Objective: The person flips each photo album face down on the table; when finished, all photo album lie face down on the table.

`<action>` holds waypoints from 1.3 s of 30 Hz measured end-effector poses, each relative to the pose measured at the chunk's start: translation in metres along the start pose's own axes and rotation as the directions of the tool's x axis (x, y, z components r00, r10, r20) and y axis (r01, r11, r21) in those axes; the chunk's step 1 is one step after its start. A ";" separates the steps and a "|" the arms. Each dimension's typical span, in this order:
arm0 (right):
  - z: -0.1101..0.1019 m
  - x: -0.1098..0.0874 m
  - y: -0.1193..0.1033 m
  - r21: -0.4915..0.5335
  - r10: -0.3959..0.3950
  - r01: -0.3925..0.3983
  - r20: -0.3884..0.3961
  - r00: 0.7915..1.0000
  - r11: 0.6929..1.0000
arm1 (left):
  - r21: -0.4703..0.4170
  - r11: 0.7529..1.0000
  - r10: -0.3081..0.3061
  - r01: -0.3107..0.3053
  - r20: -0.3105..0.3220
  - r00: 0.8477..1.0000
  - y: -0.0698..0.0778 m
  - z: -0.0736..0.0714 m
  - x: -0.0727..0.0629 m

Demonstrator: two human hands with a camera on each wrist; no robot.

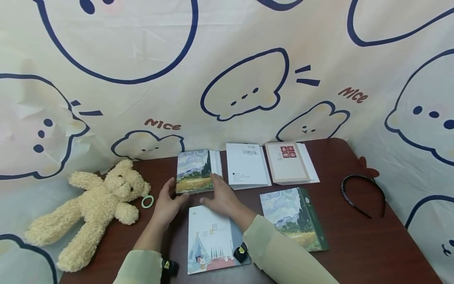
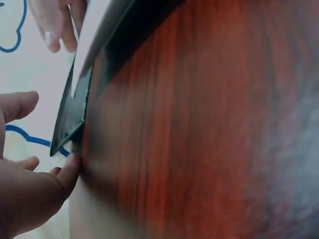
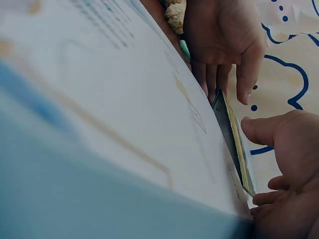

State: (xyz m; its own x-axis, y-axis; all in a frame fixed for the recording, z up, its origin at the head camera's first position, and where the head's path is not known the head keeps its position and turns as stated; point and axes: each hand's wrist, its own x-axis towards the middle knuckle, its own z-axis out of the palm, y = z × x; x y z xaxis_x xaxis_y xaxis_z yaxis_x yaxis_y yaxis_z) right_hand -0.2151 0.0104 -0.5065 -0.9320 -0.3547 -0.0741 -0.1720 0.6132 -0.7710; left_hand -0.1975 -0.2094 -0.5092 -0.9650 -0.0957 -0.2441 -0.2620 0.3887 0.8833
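A booklet with a painted landscape cover (image 1: 193,170) lies at the back left of the table, its pages showing along the right side. My left hand (image 1: 167,205) is at its left edge, thumb spread near the front corner. On the opposite side is my right hand (image 1: 224,197), its fingers by the right edge and its thumb in front. In the right wrist view, the booklet's edge (image 3: 234,144) stands between the two hands, fingers relaxed. The left wrist view has its dark underside (image 2: 72,117) slightly raised off the table, left fingertips right at the corner.
Nearer me lies a tent-picture booklet (image 1: 209,240), partly under my right forearm. Two white booklets, one with grey lettering (image 1: 246,165) and one with red characters (image 1: 287,165), line the back. A green-spined landscape booklet (image 1: 292,221), headband (image 1: 345,193), teddy bear (image 1: 95,201) and green ring (image 1: 147,201) lie around.
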 end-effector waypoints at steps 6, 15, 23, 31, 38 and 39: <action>-0.002 0.013 0.002 -0.059 0.009 -0.008 0.011 1.000 0.998 | -0.025 0.999 -0.032 0.032 -0.023 0.999 0.000 0.003 0.011; -0.005 0.021 0.001 -0.077 0.043 -0.041 0.029 0.999 0.996 | -0.040 0.998 -0.057 0.056 -0.020 0.998 0.003 0.008 0.020; -0.001 0.023 -0.001 -0.131 0.040 -0.036 0.027 0.999 0.991 | -0.090 0.993 -0.077 0.073 -0.050 0.996 0.003 0.007 0.021; 0.000 0.024 -0.003 -0.149 0.044 -0.039 0.036 0.998 0.988 | -0.132 0.989 -0.082 0.073 -0.064 0.995 0.001 0.003 0.015; -0.003 0.025 -0.003 -0.092 0.054 -0.050 0.042 0.998 0.995 | -0.172 0.984 -0.057 0.042 -0.079 0.995 0.001 0.000 0.010; -0.003 0.025 -0.003 -0.077 0.053 -0.049 0.042 0.998 0.996 | -0.185 0.982 -0.052 0.036 -0.086 0.995 0.002 0.000 0.010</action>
State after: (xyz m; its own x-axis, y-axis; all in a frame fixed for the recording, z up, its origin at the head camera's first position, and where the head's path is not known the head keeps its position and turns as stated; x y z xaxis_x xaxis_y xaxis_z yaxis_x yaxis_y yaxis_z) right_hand -0.2390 0.0018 -0.5037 -0.9255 -0.3514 -0.1412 -0.1499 0.6823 -0.7156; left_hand -0.2071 -0.2098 -0.5100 -0.9473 -0.1942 -0.2549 -0.2937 0.2083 0.9329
